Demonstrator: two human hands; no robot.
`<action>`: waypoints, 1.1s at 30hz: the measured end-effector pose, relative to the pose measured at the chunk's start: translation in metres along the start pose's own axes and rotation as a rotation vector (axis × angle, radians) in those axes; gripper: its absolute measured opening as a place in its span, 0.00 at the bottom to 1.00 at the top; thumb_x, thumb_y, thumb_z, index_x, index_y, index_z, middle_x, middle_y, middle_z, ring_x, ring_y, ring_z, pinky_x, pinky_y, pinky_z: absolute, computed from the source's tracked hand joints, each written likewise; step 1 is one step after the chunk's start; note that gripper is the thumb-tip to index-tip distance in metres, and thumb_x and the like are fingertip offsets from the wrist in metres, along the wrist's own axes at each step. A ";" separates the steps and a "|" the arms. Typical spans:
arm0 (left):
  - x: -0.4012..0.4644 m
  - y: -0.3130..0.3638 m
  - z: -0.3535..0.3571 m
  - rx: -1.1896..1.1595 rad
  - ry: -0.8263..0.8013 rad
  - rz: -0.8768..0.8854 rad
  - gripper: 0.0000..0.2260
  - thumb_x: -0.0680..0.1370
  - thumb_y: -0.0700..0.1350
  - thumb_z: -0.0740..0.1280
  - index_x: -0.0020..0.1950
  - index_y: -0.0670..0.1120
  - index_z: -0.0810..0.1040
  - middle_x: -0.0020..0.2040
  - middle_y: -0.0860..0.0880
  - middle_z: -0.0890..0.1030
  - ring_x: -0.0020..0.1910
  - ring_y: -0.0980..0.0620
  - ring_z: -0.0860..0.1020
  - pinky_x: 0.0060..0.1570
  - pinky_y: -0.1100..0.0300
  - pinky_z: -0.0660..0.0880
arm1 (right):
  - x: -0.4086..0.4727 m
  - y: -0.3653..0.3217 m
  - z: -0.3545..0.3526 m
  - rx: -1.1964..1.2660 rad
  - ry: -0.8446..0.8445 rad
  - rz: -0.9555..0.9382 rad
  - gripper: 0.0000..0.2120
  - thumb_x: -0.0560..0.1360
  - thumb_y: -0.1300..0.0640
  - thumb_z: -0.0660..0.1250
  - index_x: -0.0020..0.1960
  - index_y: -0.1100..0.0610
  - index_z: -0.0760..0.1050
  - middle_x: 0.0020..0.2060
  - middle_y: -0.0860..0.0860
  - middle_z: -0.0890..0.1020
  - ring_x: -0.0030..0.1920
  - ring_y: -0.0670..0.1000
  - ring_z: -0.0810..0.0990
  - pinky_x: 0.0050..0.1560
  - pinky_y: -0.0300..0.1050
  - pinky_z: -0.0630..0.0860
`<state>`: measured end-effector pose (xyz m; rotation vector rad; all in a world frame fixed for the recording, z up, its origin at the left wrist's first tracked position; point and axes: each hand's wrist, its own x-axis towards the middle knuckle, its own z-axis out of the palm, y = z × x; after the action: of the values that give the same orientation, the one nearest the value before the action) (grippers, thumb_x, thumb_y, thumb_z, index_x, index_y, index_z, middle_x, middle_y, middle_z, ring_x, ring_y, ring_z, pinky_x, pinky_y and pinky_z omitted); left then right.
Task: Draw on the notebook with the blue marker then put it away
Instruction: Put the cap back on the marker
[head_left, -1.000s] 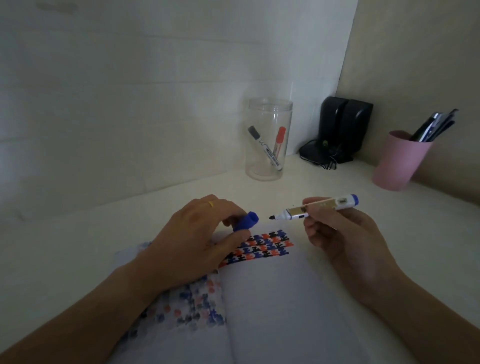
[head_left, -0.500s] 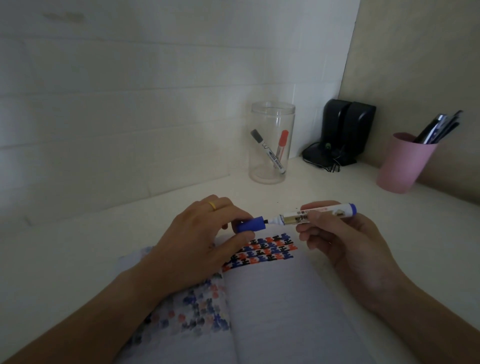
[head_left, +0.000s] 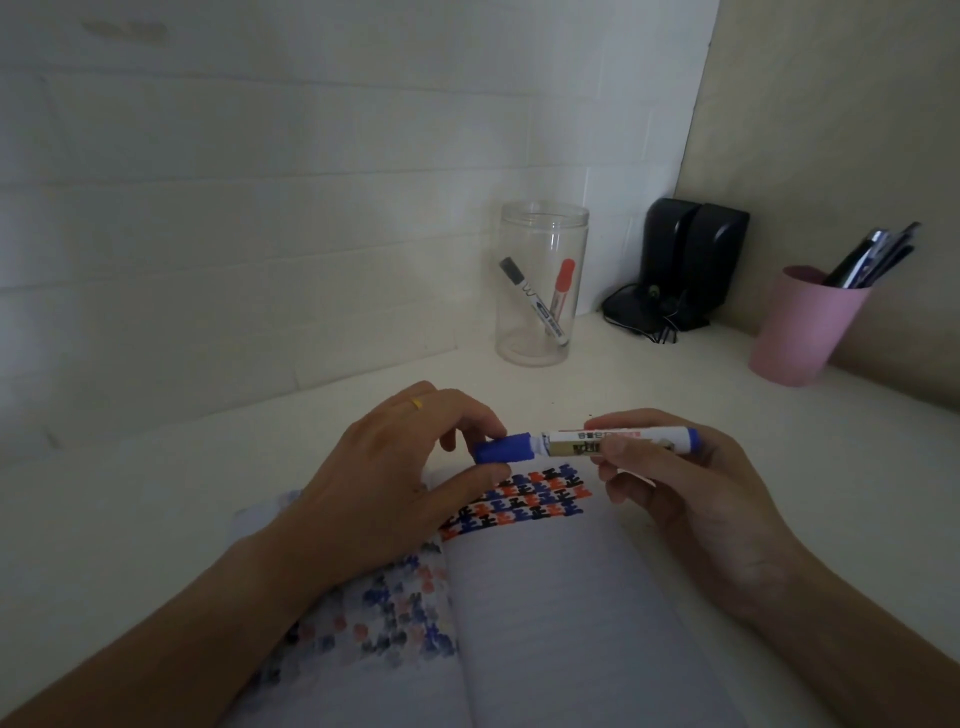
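The blue marker (head_left: 618, 443) lies level above the open notebook (head_left: 561, 613), held between both hands. My right hand (head_left: 691, 499) grips its white barrel. My left hand (head_left: 395, 483) pinches the blue cap (head_left: 505, 450), which sits over the marker's tip. Rows of blue, red and black marks (head_left: 535, 496) run across the top of the right page. The left page shows faded coloured marks, partly under my left forearm.
A clear jar (head_left: 543, 283) with a black marker and a red marker stands at the back. Black speakers (head_left: 691, 260) sit in the corner. A pink cup (head_left: 802, 327) of pens is at the right. White desk surface (head_left: 156, 493) surrounds the notebook.
The cap and the bare marker tip were apart a second ago. My hands came together and the cap now covers the tip.
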<state>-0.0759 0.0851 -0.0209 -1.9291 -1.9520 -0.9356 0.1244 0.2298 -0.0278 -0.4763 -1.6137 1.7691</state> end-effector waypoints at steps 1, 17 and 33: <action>0.000 0.000 0.000 0.003 0.002 0.007 0.13 0.76 0.58 0.66 0.56 0.55 0.77 0.46 0.61 0.78 0.44 0.60 0.75 0.43 0.68 0.70 | 0.000 0.000 0.000 -0.003 0.000 0.001 0.12 0.68 0.60 0.72 0.49 0.64 0.85 0.36 0.55 0.85 0.37 0.50 0.81 0.37 0.38 0.79; -0.001 0.007 -0.003 -0.028 -0.012 0.055 0.13 0.79 0.55 0.62 0.56 0.49 0.80 0.44 0.60 0.78 0.43 0.60 0.75 0.45 0.74 0.69 | -0.004 -0.002 0.000 -0.067 -0.030 -0.001 0.12 0.65 0.56 0.76 0.47 0.60 0.87 0.43 0.59 0.88 0.46 0.56 0.88 0.43 0.41 0.83; -0.001 0.005 -0.003 0.032 -0.071 0.031 0.15 0.78 0.62 0.61 0.54 0.54 0.79 0.42 0.64 0.75 0.39 0.60 0.75 0.39 0.71 0.68 | -0.004 0.002 0.009 0.015 -0.004 0.022 0.18 0.66 0.58 0.76 0.56 0.56 0.84 0.49 0.59 0.88 0.51 0.56 0.87 0.52 0.47 0.83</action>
<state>-0.0716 0.0816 -0.0180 -1.9941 -1.9575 -0.8335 0.1208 0.2210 -0.0289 -0.4856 -1.6033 1.7985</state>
